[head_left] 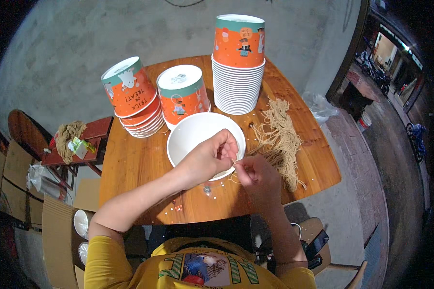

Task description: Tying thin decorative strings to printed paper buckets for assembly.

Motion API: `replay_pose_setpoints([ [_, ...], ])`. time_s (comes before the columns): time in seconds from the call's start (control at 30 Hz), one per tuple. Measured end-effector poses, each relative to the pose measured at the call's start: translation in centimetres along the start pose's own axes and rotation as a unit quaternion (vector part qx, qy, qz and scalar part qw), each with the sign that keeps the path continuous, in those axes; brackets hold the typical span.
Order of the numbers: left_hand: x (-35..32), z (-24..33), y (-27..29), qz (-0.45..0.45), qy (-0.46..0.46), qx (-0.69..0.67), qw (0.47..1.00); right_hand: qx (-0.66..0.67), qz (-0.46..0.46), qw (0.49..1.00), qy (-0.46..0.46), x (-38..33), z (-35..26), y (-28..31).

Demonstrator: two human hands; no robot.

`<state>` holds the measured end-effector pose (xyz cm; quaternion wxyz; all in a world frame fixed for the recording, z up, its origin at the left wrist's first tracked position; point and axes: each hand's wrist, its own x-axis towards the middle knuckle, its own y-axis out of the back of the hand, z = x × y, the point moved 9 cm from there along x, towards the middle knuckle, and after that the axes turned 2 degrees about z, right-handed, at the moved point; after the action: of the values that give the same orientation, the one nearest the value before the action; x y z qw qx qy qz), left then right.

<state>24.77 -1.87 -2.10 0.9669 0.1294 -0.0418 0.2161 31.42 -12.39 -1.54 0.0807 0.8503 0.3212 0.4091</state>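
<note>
A white paper bucket (pixel 185 132) stands mouth up on the wooden table, near its middle. Over its right rim, my left hand (pixel 210 156) and my right hand (pixel 259 176) meet, fingertips pinched together. Between them shows a short bit of thin tan cord (pixel 234 162), held at the bucket's rim. How the cord passes through or round the rim is hidden by my fingers. Just right of my right hand lies a loose bundle of tan cords (pixel 280 137), spread toward the table's right side.
Behind the bucket stand a tall stack of upturned buckets (pixel 238 62), a second orange-and-green bucket stack (pixel 181 94) and a leaning stack (pixel 132 98). Small beads (pixel 178 208) are scattered near the table's front edge. A cardboard box (pixel 58 236) is at lower left; a phone (pixel 317 243) lies at lower right.
</note>
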Motion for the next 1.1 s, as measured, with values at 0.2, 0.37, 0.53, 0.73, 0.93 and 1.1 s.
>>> replay_pose_setpoints([
  [0.2,-0.1,-0.1,0.1,0.006,0.019,-0.012,1.000,0.072,-0.003,0.992,-0.104,-0.2,1.8,-0.4],
  [0.37,-0.6,0.9,0.7,0.013,0.024,0.067,0.997,0.111,-0.022,0.983,-0.148,0.0,2.1,-0.4],
  [0.53,-1.3,1.2,0.7,0.046,0.026,0.130,0.990,0.109,-0.018,0.984,-0.138,-0.1,2.6,-0.6],
  [0.73,-1.0,0.5,0.4,0.034,0.035,0.140,0.989,0.131,-0.027,0.978,-0.160,-0.2,2.7,-0.7],
  [0.93,-0.8,0.3,0.3,0.039,0.011,0.117,0.992,0.125,-0.032,0.981,-0.146,-0.2,2.8,-0.8],
  [1.1,-0.6,-1.0,0.5,0.035,0.047,0.061,0.996,0.066,-0.029,0.992,-0.103,-0.2,2.0,-0.6],
])
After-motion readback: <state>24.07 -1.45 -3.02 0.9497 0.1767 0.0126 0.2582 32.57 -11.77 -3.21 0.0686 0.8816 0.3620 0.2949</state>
